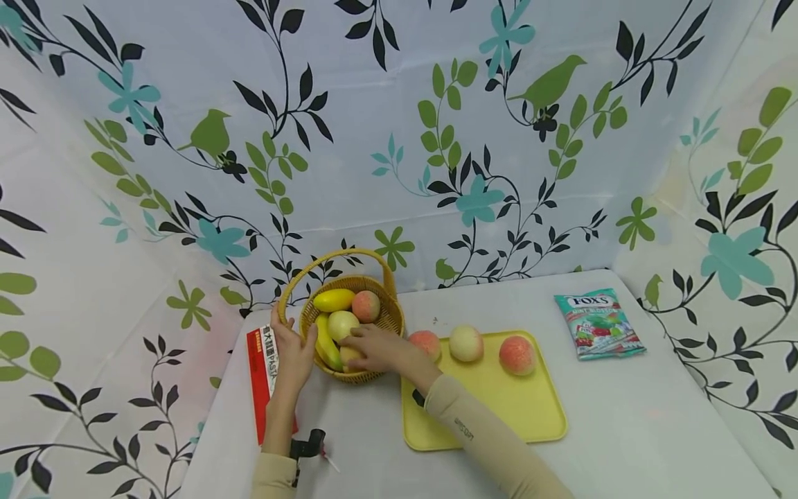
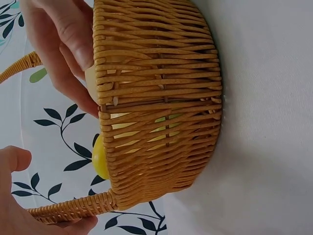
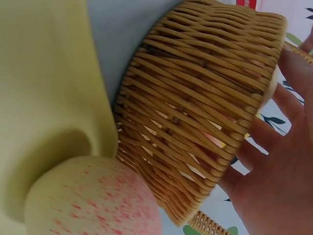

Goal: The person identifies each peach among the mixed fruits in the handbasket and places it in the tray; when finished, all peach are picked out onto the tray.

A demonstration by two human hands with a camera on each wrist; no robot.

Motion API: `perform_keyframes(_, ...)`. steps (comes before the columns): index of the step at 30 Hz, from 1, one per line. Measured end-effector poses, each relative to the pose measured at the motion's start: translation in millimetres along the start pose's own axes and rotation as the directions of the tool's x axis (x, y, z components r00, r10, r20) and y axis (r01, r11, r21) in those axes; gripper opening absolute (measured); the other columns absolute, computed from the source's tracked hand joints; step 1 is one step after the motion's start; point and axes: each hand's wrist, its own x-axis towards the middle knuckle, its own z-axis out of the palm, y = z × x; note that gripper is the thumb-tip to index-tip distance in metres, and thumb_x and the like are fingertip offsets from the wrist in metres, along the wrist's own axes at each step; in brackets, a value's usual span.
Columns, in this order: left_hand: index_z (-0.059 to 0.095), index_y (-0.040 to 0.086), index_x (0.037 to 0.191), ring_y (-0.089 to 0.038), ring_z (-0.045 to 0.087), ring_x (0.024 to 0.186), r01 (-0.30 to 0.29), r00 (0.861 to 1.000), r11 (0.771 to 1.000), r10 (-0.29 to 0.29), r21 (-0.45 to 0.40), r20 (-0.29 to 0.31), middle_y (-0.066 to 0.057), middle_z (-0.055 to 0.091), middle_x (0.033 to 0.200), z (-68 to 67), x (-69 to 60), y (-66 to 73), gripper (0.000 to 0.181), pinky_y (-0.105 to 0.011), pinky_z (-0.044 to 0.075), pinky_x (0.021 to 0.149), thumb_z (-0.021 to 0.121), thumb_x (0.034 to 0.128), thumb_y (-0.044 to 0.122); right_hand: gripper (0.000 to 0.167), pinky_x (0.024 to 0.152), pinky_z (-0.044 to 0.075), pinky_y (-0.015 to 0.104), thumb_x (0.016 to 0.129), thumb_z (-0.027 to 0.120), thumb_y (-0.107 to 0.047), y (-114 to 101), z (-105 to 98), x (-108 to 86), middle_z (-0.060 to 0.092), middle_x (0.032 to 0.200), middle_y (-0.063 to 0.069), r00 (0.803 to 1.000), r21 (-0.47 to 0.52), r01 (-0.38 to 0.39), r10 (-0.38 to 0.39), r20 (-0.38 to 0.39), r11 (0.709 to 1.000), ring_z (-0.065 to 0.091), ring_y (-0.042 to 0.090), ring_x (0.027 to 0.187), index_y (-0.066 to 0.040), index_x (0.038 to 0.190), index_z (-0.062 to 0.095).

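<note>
A wicker basket (image 1: 394,320) with a tall arched handle (image 1: 388,272) holds toy-like fruit: yellow bananas (image 1: 327,344), a mango-like yellow fruit (image 1: 333,300), a pink peach (image 1: 366,305) and a pale peach (image 1: 342,324). My left hand (image 1: 294,352) grips the handle's left foot; in the left wrist view its fingers pass behind the handle while the thumb stands apart. My right hand (image 1: 377,348) reaches over the basket's front right rim, fingers bent around another pale peach (image 1: 351,356). That peach (image 2: 91,83) sits at the rim, partly hidden by the fingers.
Right of the basket lies a yellow tray (image 1: 492,409) bearing a pale peach (image 1: 466,344) and pink peaches (image 1: 517,355). A red pasta packet (image 1: 257,378) lies at left, beside a lollipop (image 1: 329,459). Far right is a teal candy bag (image 1: 600,324). Patterned cloth (image 1: 399,125) hangs behind.
</note>
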Motion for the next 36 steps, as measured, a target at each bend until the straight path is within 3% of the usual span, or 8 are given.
perform_keyframes(5,-0.012,0.021,0.162,-0.042,0.023,0.156,0.004,1.000,1.000,-0.004,0.008,0.003,-0.016,-0.005,0.171,-0.7,-0.7,1.0,0.089,-0.054,0.024,0.131,0.055,0.1038,0.012,0.058,0.119,0.047,0.043,0.102,0.053,-0.054,0,7,0.5,0.037,0.166,0.004,1.000,0.021,0.001,-0.001,-0.003,1.000,0.042,0.024,0.150,-0.035,0.156,0.043)
perform_keyframes(14,-0.013,0.019,0.162,-0.046,0.023,0.154,0.018,1.000,1.000,-0.018,0.001,0.009,-0.016,-0.007,0.172,0.2,-1.3,1.9,0.091,-0.056,0.024,0.131,0.055,0.1032,0.012,0.061,0.113,0.051,0.036,0.099,0.061,-0.048,-1,10,1.2,0.050,0.152,0.007,1.000,0.067,-0.009,0.010,-0.015,0.998,0.057,0.020,0.131,-0.028,0.155,0.045)
perform_keyframes(20,-0.014,0.023,0.162,-0.045,0.024,0.155,0.049,0.999,0.999,-0.049,0.015,0.020,-0.016,-0.007,0.172,-0.9,-2.9,2.0,0.091,-0.055,0.026,0.130,0.055,0.1039,0.014,0.058,0.100,0.056,0.036,0.099,0.061,-0.050,-1,13,1.1,0.058,0.138,0.010,0.999,0.077,-0.031,0.032,-0.014,0.997,0.060,0.020,0.118,-0.028,0.150,0.044)
perform_keyframes(25,-0.014,0.023,0.162,-0.045,0.023,0.155,0.044,0.999,0.999,-0.044,0.007,0.025,-0.013,-0.008,0.172,-0.5,-4.1,3.4,0.091,-0.056,0.025,0.130,0.055,0.1037,0.014,0.056,0.091,0.058,0.038,0.098,0.060,-0.053,2,16,0.5,0.055,0.133,0.013,0.998,0.106,-0.066,0.066,-0.002,0.992,0.057,0.022,0.113,-0.033,0.148,0.043)
perform_keyframes(30,-0.014,0.023,0.162,-0.045,0.023,0.155,0.045,0.999,0.999,-0.045,0.005,0.029,-0.014,-0.008,0.172,1.0,-5.5,2.7,0.091,-0.056,0.025,0.130,0.055,0.1038,0.014,0.056,0.084,0.057,0.033,0.097,0.064,-0.051,6,16,-6.3,0.049,0.136,0.015,0.997,0.141,-0.043,0.050,-0.051,0.989,0.059,0.020,0.105,-0.037,0.148,0.048)
perform_keyframes(36,-0.013,0.029,0.162,-0.047,0.024,0.154,0.057,0.998,0.998,-0.058,0.024,0.023,-0.013,-0.007,0.172,-0.4,-4.5,0.7,0.089,-0.057,0.027,0.129,0.055,0.1046,0.018,0.056,0.081,0.057,0.030,0.094,0.070,-0.050,10,5,-15.0,0.051,0.134,0.014,0.985,0.138,0.035,-0.011,-0.171,0.990,0.060,0.019,0.098,-0.034,0.145,0.052)
